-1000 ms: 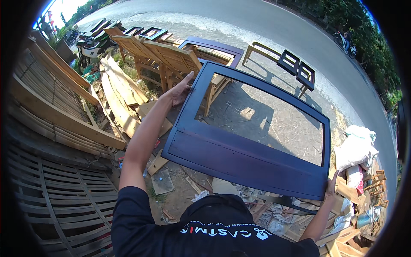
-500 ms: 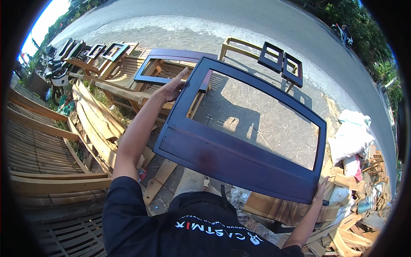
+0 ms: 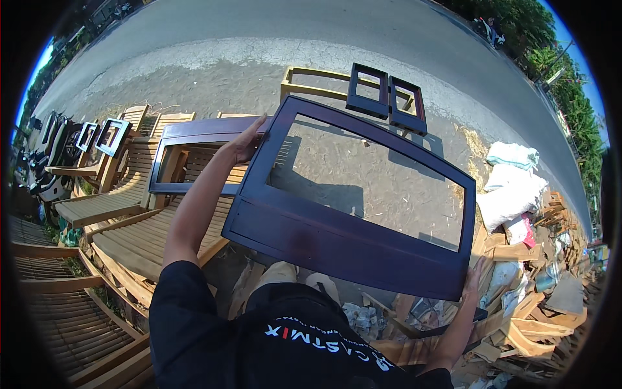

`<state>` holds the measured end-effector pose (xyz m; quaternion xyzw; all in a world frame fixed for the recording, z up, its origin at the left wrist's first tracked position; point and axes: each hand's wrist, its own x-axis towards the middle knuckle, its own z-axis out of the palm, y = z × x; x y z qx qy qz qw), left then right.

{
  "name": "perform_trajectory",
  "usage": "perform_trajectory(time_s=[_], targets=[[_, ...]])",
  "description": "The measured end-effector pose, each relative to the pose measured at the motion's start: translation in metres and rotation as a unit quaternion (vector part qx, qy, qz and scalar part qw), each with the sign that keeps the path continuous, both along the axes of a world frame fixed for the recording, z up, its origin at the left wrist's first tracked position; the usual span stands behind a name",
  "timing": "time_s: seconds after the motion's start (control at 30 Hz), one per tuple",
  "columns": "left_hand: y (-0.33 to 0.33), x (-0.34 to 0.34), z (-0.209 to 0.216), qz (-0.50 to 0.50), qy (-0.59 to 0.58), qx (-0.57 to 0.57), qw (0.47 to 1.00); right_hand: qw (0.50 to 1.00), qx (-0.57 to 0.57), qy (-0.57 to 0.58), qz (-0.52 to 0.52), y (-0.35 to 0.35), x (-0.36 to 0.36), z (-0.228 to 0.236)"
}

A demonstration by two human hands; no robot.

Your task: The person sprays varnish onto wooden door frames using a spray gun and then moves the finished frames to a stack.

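Just ahead of the person's black shirt [image 3: 259,347], a dark panel [image 3: 350,249] with one large opening hangs aslant, its right end lower than its left. The left hand [image 3: 246,144] grips its left edge near the top corner; the right hand [image 3: 473,282] clasps the right edge just above the lower corner, though how far its fingers wrap behind cannot be told. At the right, wood scraps [image 3: 528,327] litter the ground, with white sacks [image 3: 515,191] heaped beyond. On the left stand slatted wooden chairs [image 3: 133,249]; a second panel [image 3: 210,128] lies across them, partly behind the left hand. Two little frames [image 3: 107,152] rest toward their far left corner, near a motorcycle [image 3: 55,185]. Past the held panel's top edge, a pair of small dark frames [image 3: 367,109] rests at the right end of a light wooden table [image 3: 317,90]. Farther off runs a grey road [image 3: 291,32], with trees [image 3: 518,23] along its far side.
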<state>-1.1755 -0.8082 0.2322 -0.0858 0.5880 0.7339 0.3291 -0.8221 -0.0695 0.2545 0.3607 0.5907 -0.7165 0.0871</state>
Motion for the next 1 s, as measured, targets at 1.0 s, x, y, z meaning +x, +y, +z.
perform_trajectory(time_s=[1.0], targets=[[0.001, -0.365, -0.153, 0.465, -0.008, 0.153, 0.872, 0.855, 0.174, -0.08, 0.482, -0.028, -1.202, -0.021]])
